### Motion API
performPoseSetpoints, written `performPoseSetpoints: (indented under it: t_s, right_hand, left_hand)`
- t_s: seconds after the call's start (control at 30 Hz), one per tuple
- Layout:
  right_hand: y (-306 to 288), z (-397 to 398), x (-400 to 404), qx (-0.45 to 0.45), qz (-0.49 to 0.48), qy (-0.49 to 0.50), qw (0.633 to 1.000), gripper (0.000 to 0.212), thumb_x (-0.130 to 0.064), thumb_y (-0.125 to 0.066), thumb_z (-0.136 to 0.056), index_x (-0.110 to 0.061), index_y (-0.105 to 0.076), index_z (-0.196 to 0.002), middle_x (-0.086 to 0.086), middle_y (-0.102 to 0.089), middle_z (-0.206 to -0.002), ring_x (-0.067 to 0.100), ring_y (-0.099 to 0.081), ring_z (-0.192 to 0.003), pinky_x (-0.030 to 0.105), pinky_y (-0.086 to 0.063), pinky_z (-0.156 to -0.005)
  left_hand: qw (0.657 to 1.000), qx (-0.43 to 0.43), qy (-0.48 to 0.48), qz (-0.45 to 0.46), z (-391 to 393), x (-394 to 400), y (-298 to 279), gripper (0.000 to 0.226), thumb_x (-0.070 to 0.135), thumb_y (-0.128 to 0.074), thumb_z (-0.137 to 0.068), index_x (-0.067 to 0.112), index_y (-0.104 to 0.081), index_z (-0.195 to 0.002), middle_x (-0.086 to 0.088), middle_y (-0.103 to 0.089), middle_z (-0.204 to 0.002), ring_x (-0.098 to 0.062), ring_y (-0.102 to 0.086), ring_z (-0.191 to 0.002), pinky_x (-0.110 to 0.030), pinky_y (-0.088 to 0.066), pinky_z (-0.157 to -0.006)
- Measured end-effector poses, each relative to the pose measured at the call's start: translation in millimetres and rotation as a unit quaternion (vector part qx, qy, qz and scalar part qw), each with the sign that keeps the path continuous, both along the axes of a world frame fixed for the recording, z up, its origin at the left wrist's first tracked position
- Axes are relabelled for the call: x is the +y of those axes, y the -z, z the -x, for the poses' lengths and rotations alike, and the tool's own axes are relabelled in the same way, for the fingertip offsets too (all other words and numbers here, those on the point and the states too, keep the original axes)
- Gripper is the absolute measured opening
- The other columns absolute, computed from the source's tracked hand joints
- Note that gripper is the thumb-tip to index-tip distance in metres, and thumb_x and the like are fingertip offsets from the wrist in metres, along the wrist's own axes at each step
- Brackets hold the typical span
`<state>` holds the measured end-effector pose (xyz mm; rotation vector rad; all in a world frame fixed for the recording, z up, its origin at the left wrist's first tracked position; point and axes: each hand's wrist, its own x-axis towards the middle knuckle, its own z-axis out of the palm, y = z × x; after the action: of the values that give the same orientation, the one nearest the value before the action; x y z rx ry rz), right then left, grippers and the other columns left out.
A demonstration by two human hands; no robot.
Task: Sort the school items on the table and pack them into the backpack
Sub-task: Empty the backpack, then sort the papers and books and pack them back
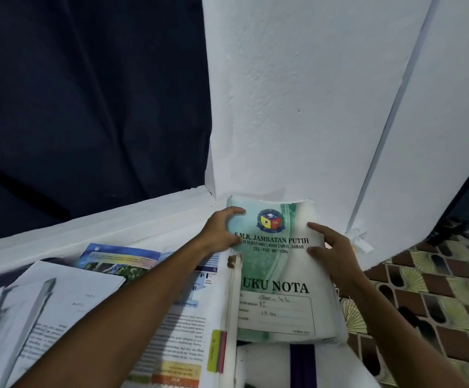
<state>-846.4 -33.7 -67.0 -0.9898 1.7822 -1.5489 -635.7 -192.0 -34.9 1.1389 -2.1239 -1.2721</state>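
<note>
Both hands hold the same stack of notebooks. The left hand (222, 231) has its grip curled over the stack's upper left edge, fingertips on the cover and thumb tucked along the side. The right hand (331, 247) pinches the right edge, index finger laid on the cover and thumb pressing lower down. The top notebook (275, 275), green and white with a school crest and "BUKU NOTA" printed on it, sits at the far right corner of the surface (171, 208), its top edge against the white wall (311, 107).

The step in hand looks like squaring the stack before packing. To do it well, both grips should press inward evenly so the thin covers align rather than buckle, then lift with the spines supported.

Just left of the stack lies an open textbook (183, 317) with coloured tabs, and further left some loose white sheets (68, 298). A purple strip (303, 365) shows below the stack. No backpack can be made out in this view.
</note>
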Motion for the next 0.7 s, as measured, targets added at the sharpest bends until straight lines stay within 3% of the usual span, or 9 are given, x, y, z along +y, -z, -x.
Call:
performPoseSetpoints:
  t_s: [0.1, 0.17, 0.23, 0.3, 0.37, 0.47, 0.6, 0.7]
  right_hand:
    - [-18, 8, 10, -0.017, 0.037, 0.024, 0.999, 0.049, 0.013, -0.06, -0.081, -0.024, -0.066, -0.113, 0.006, -0.062, -0.125, 0.026, -0.063, -0.107, 0.043, -0.058, -0.085]
    - [-34, 13, 17, -0.005, 0.05, 0.038, 0.998, 0.046, 0.011, -0.06, -0.083, -0.026, -0.068, -0.109, 0.004, -0.063, -0.124, 0.025, -0.062, -0.109, 0.049, -0.054, -0.091]
    - [-54, 17, 24, 0.028, 0.061, 0.056, 0.996, 0.044, 0.008, -0.061, -0.084, -0.024, -0.069, -0.113, 0.005, -0.063, -0.125, 0.013, -0.065, -0.097, 0.04, -0.058, -0.084]
    - [-77, 20, 31, 0.052, 0.075, 0.08, 0.993, 0.045, 0.007, -0.061, -0.085, -0.022, -0.067, -0.119, 0.007, -0.064, -0.125, -0.004, -0.058, -0.075, 0.017, -0.053, -0.064]
    - [-102, 20, 37, 0.063, 0.1, 0.097, 0.988, 0.047, 0.007, -0.061, -0.086, -0.021, -0.065, -0.122, 0.003, -0.063, -0.127, -0.001, -0.057, -0.078, 0.012, -0.048, -0.064]
    - [-145, 10, 51, 0.071, 0.143, 0.111, 0.981, 0.046, 0.008, -0.059, -0.088, -0.014, -0.061, -0.128, -0.004, -0.058, -0.127, -0.001, -0.061, -0.077, 0.007, -0.049, -0.062]
    - [-186, -9, 60, 0.088, 0.159, 0.099, 0.978, 0.048, 0.005, -0.06, -0.088, -0.022, -0.061, -0.128, -0.001, -0.061, -0.124, -0.004, -0.054, -0.05, 0.011, -0.043, -0.044]
    - [-201, -40, 57, 0.075, 0.163, 0.071, 0.981, 0.049, 0.004, -0.061, -0.087, -0.026, -0.062, -0.127, 0.0, -0.062, -0.124, -0.004, -0.042, -0.037, 0.012, -0.037, -0.039]
  left_hand:
    - [0.996, 0.069, -0.011, -0.058, 13, 8, -14, 0.063, -0.017, -0.067, -0.078, 0.022, -0.06, -0.127, -0.013, -0.054, -0.13, -0.017, -0.06, -0.074, -0.018, -0.048, -0.051]
    - [0.992, 0.108, -0.009, -0.07, 22, 14, -30, 0.062, -0.019, -0.062, -0.08, 0.023, -0.06, -0.127, -0.011, -0.054, -0.13, -0.011, -0.056, -0.06, -0.021, -0.048, -0.048]
    - [0.99, 0.135, 0.009, -0.043, 30, 17, -48, 0.063, -0.018, -0.061, -0.081, 0.026, -0.06, -0.126, -0.008, -0.053, -0.136, -0.011, -0.058, -0.066, -0.036, -0.056, -0.067]
    - [0.987, 0.155, 0.029, 0.007, 36, 20, -70, 0.062, -0.017, -0.062, -0.081, 0.026, -0.059, -0.125, -0.001, -0.049, -0.141, -0.009, -0.06, -0.088, -0.034, -0.051, -0.083]
    - [0.983, 0.173, 0.041, 0.053, 40, 24, -95, 0.061, -0.017, -0.062, -0.08, 0.023, -0.059, -0.127, 0.006, -0.051, -0.136, -0.01, -0.051, -0.121, -0.026, -0.046, -0.099]
    - [0.973, 0.203, 0.058, 0.092, 35, 34, -139, 0.062, -0.017, -0.062, -0.08, 0.018, -0.057, -0.131, 0.01, -0.051, -0.13, -0.008, -0.04, -0.131, -0.034, -0.037, -0.113]
    - [0.966, 0.222, 0.064, 0.12, 6, 47, -186, 0.063, -0.017, -0.061, -0.081, 0.016, -0.055, -0.134, 0.01, -0.051, -0.131, -0.008, -0.043, -0.127, -0.033, -0.042, -0.108]
    - [0.965, 0.228, 0.052, 0.12, -37, 52, -202, 0.065, -0.019, -0.06, -0.081, 0.016, -0.054, -0.135, 0.002, -0.05, -0.14, -0.001, -0.059, -0.104, -0.022, -0.055, -0.085]
